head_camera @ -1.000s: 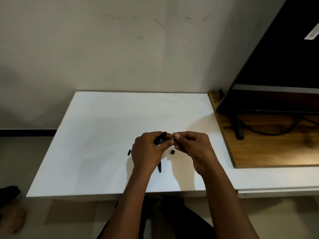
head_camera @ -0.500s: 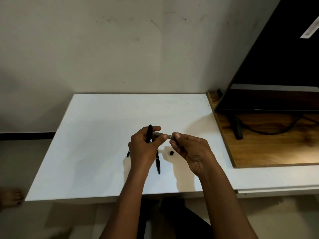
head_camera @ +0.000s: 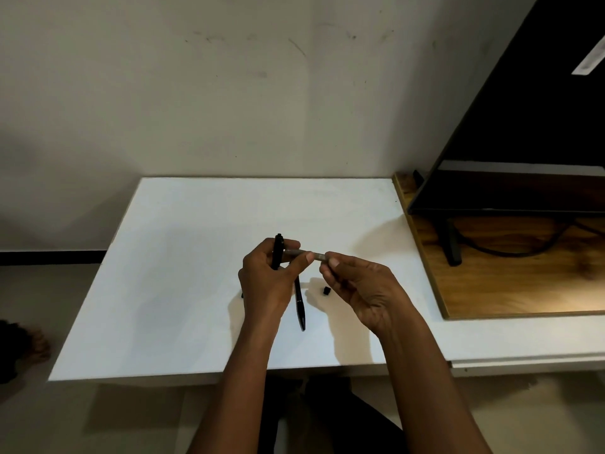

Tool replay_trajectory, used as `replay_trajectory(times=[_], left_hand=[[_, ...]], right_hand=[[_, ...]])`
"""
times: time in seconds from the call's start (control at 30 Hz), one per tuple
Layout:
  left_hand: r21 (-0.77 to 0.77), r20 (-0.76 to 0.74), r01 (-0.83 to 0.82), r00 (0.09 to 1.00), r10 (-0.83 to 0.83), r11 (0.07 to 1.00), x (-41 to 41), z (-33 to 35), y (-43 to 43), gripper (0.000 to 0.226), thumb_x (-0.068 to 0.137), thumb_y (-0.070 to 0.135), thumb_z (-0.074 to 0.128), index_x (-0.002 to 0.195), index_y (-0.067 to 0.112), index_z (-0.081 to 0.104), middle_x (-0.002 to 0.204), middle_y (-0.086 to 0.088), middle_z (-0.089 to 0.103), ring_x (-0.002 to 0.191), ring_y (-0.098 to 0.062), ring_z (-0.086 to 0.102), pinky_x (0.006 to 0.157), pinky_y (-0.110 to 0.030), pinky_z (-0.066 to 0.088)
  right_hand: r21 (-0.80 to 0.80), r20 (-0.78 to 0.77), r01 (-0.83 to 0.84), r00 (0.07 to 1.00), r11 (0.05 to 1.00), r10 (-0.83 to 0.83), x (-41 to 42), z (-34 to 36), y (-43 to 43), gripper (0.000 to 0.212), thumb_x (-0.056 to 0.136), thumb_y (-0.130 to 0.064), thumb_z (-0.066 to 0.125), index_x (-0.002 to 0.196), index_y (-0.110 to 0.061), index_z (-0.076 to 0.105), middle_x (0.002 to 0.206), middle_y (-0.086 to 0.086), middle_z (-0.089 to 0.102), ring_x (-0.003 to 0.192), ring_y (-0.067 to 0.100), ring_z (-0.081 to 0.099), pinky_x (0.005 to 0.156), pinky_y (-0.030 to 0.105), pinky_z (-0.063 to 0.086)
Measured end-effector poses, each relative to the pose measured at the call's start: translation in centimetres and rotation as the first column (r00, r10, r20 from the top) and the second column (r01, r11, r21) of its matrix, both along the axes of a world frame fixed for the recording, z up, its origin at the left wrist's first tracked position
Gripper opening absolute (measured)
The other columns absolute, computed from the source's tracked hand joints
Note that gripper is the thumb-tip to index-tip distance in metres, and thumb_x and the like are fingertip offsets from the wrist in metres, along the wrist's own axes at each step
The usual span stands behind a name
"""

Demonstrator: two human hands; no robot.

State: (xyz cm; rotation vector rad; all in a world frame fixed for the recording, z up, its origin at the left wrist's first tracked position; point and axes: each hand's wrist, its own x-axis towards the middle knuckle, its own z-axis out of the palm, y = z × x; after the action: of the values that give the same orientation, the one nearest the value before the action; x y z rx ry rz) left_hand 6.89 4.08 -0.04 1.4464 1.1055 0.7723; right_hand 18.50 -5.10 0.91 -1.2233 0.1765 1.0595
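Observation:
Above the white table (head_camera: 183, 290), my left hand (head_camera: 266, 283) grips an upright black pen barrel (head_camera: 277, 249) and also pinches the left end of a thin grey refill (head_camera: 302, 253) between thumb and fingers. My right hand (head_camera: 358, 290) pinches the refill's right end. Below the hands, a second black pen part (head_camera: 300, 306) lies on the table. A small black cap piece (head_camera: 326, 290) sits just right of it. Another tiny black piece (head_camera: 242, 294) peeks out left of my left wrist.
A dark monitor (head_camera: 523, 142) on a stand (head_camera: 453, 244) with a cable stands on a wooden board (head_camera: 507, 283) at the table's right. The wall rises close behind the table. A person's foot (head_camera: 32, 345) shows on the floor at far left.
My hands have drawn apart, exposing the grey refill between them. The black barrel in my left hand has turned from slanted to upright.

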Motion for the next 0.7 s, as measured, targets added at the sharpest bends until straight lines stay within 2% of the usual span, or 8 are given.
replay_trajectory(times=[0.1, 0.2, 0.27, 0.33, 0.4, 0.5, 0.6, 0.7], left_hand=[[0.025, 0.006, 0.015, 1.000, -0.015, 1.000, -0.01, -0.05, 0.11, 0.019, 0.075, 0.026, 0.086, 0.091, 0.021, 0.076, 0.082, 0.010, 0.078, 0.075, 0.003, 0.067, 0.073, -0.035, 0.057], [0.097, -0.018, 0.059, 0.998, -0.057, 0.994, 0.02, -0.01, 0.15, 0.012, 0.078, 0.025, 0.083, 0.089, 0.026, 0.078, 0.081, 0.016, 0.076, 0.076, 0.008, 0.064, 0.067, -0.011, 0.046], [0.116, -0.029, 0.078, 0.997, -0.075, 0.990, 0.00, 0.06, 0.21, 0.012, 0.079, 0.025, 0.083, 0.090, 0.027, 0.078, 0.082, 0.019, 0.075, 0.076, 0.011, 0.063, 0.065, -0.004, 0.043], [0.093, -0.018, 0.076, 0.997, -0.075, 0.993, -0.06, 0.06, 0.27, 0.012, 0.079, 0.025, 0.083, 0.091, 0.027, 0.079, 0.083, 0.017, 0.076, 0.073, 0.008, 0.063, 0.067, -0.009, 0.046], [0.035, 0.006, 0.068, 0.998, -0.068, 0.997, -0.08, 0.05, 0.28, 0.013, 0.079, 0.025, 0.083, 0.092, 0.025, 0.080, 0.085, 0.013, 0.077, 0.074, 0.001, 0.064, 0.072, -0.023, 0.053], [-0.062, 0.051, 0.050, 0.998, -0.047, 0.997, -0.05, 0.08, 0.24, 0.015, 0.079, 0.023, 0.083, 0.093, 0.023, 0.079, 0.087, 0.010, 0.078, 0.085, -0.007, 0.068, 0.077, -0.037, 0.055], [-0.135, 0.092, 0.030, 0.996, -0.017, 0.990, -0.01, 0.00, 0.34, 0.015, 0.079, 0.021, 0.083, 0.094, 0.021, 0.079, 0.087, 0.007, 0.077, 0.084, -0.009, 0.068, 0.073, -0.034, 0.052], [-0.206, 0.132, 0.033, 0.991, -0.005, 0.978, -0.10, -0.12, 0.34, 0.016, 0.079, 0.020, 0.083, 0.094, 0.021, 0.079, 0.083, 0.006, 0.075, 0.065, -0.005, 0.062, 0.069, -0.029, 0.046]], right_hand=[[-0.010, 0.007, -0.006, 1.000, 1.000, 0.006, -0.01, -0.04, 0.02, 0.011, 0.086, 0.009, 0.069, 0.095, 0.008, 0.075, 0.085, 0.019, 0.077, 0.071, 0.024, 0.076, 0.073, 0.029, 0.064], [-0.013, 0.009, -0.028, 1.000, 1.000, 0.028, -0.11, -0.09, 0.07, 0.010, 0.087, 0.008, 0.068, 0.095, 0.007, 0.074, 0.082, 0.019, 0.077, 0.070, 0.023, 0.074, 0.077, 0.030, 0.063], [-0.002, -0.001, -0.024, 1.000, 1.000, 0.024, -0.14, -0.07, 0.06, 0.009, 0.087, 0.008, 0.068, 0.094, 0.008, 0.074, 0.082, 0.019, 0.076, 0.070, 0.023, 0.074, 0.077, 0.030, 0.063], [0.008, -0.008, -0.011, 1.000, 1.000, 0.011, -0.10, 0.00, 0.03, 0.009, 0.087, 0.009, 0.068, 0.094, 0.008, 0.074, 0.083, 0.020, 0.076, 0.070, 0.024, 0.075, 0.073, 0.029, 0.064], [0.007, -0.002, -0.006, 1.000, 1.000, 0.006, -0.05, 0.12, 0.00, 0.010, 0.086, 0.008, 0.069, 0.095, 0.008, 0.074, 0.086, 0.021, 0.077, 0.072, 0.024, 0.075, 0.071, 0.028, 0.064], [0.005, 0.031, 0.001, 1.000, 1.000, -0.001, 0.00, 0.31, -0.02, 0.013, 0.086, 0.008, 0.070, 0.099, 0.008, 0.074, 0.089, 0.021, 0.076, 0.074, 0.026, 0.075, 0.073, 0.029, 0.064], [-0.003, 0.091, -0.004, 0.996, 1.000, 0.004, -0.06, 0.52, -0.02, 0.013, 0.085, 0.009, 0.070, 0.097, 0.005, 0.075, 0.089, 0.020, 0.076, 0.076, 0.026, 0.075, 0.074, 0.029, 0.064], [-0.020, 0.145, -0.008, 0.989, 1.000, 0.011, -0.17, 0.66, -0.03, 0.012, 0.084, 0.009, 0.072, 0.094, 0.003, 0.076, 0.088, 0.020, 0.077, 0.076, 0.026, 0.077, 0.073, 0.029, 0.064]])
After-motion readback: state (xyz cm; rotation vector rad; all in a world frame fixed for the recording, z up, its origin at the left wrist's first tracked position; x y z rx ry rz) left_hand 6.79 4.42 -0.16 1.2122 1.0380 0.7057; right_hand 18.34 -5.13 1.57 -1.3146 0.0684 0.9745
